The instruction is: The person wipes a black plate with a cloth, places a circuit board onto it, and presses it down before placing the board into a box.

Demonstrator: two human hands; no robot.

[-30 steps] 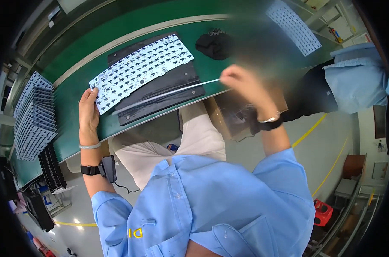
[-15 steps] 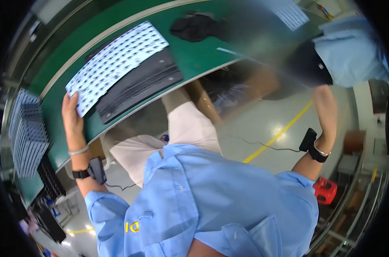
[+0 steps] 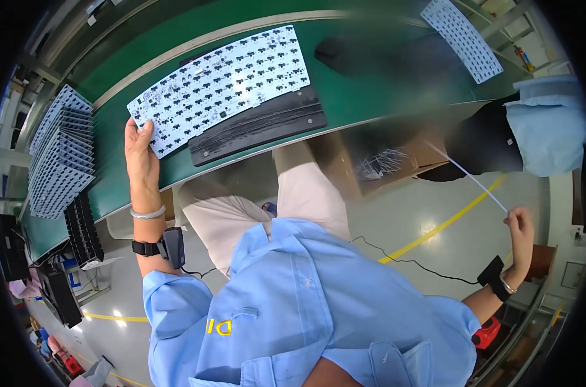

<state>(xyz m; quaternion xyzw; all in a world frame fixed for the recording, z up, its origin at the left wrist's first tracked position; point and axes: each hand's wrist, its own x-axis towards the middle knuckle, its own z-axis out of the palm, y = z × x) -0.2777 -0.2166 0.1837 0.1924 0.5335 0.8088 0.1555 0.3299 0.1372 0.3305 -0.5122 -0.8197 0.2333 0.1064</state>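
My left hand (image 3: pixel 140 138) grips the left end of a white keyboard circuit board (image 3: pixel 225 84), thumb on top. The board is dotted with black marks and small parts, and lies tilted over a dark slab-like fixture (image 3: pixel 257 126) at the table's near edge. Out at the right, my right hand (image 3: pixel 520 227) pinches the end of a thin white strip (image 3: pixel 467 173). The strip slants up and left from the fingers, over the floor and away from the board.
A stack of similar boards (image 3: pixel 64 155) stands on the green table (image 3: pixel 370 109) at the left, beside a black rack (image 3: pixel 83 229). Another board (image 3: pixel 464 42) lies far right. Under the edge is a cardboard box (image 3: pixel 370 184) with thin strips. Someone's blue sleeve (image 3: pixel 545 129) shows at right.
My right hand has drawn back toward the lower right, bringing the thin strip away from the table. My left hand still grips the board. The whole view has shifted.
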